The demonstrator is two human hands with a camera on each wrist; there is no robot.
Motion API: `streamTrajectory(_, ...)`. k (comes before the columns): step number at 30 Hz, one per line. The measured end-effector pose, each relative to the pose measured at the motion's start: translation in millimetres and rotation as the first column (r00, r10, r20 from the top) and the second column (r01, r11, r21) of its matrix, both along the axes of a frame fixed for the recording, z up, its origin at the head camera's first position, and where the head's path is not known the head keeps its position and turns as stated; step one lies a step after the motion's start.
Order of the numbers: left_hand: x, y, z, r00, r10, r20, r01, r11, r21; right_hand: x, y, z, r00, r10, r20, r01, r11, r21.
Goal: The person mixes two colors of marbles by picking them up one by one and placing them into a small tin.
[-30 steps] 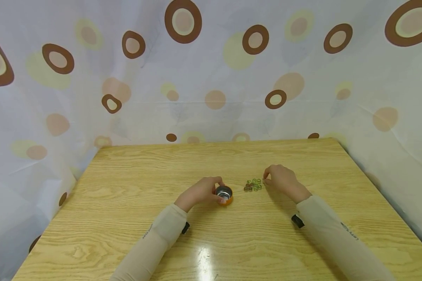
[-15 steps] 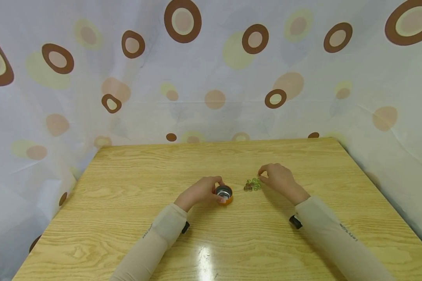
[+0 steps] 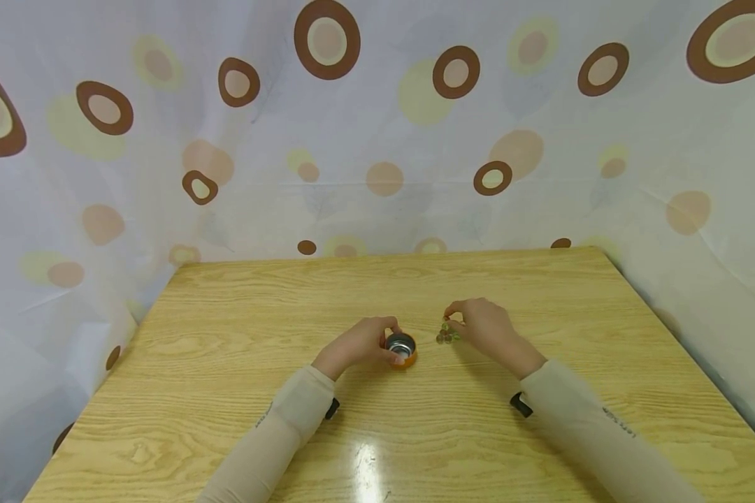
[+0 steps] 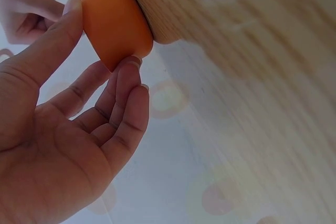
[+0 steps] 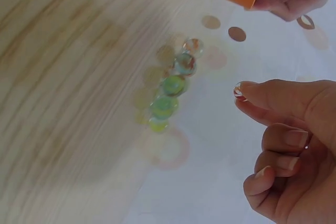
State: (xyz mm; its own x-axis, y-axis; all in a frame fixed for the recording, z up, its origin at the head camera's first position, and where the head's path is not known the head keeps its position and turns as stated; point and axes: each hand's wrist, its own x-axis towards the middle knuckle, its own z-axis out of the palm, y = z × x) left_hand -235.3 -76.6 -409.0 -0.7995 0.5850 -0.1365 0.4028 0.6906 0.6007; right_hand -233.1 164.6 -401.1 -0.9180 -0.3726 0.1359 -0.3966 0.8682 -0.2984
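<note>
My left hand (image 3: 361, 342) grips a small orange cup (image 4: 116, 27) by its sides, thumb on one side and fingers on the other. The cup stands upright on the wooden table, and in the head view its shiny metal inside (image 3: 400, 344) faces up. Between thumb and index finger, my right hand (image 3: 487, 328) pinches a clear marble (image 5: 240, 92) with a reddish swirl. Its other fingers curl toward the palm. Several glass marbles (image 5: 174, 85), green and reddish-brown, lie bunched to the right of the cup. In the head view my right fingertips overlap part of this bunch.
The wooden table (image 3: 258, 300) reaches back to a white curtain (image 3: 365, 126) printed with brown, peach and yellow spots, which also hangs at both sides. Black straps show under both light sleeves (image 3: 591, 412). Light glares off the table's front (image 3: 366, 468).
My right hand has moved left with the marble, from the right side of the bunch to over it, closer to the cup. The left hand and cup have stayed put.
</note>
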Motion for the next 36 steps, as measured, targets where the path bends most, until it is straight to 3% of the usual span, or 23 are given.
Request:
streamTrajectory(14, -0.8, 0, 0.0, 1.000, 0.001, 0.005, -0.001, 1.000, 0.004, 12.2, -25, 5.8, 0.998, 0.056, 0.026, -0.055, 0.998, -0.035)
streamTrajectory(26, -1.1, 1, -2.3, 1.000, 0.010, 0.019, -0.010, 1.000, 0.004, 23.1, -40, 5.3, 0.992, 0.122, -0.032, -0.122, 0.992, -0.012)
streamTrajectory(36, -1.1, 0, -1.7, 1.000, 0.002, 0.018, -0.003, 1.000, 0.017, 22.9, -49, -0.4, 0.988, 0.145, -0.047, -0.146, 0.989, -0.008)
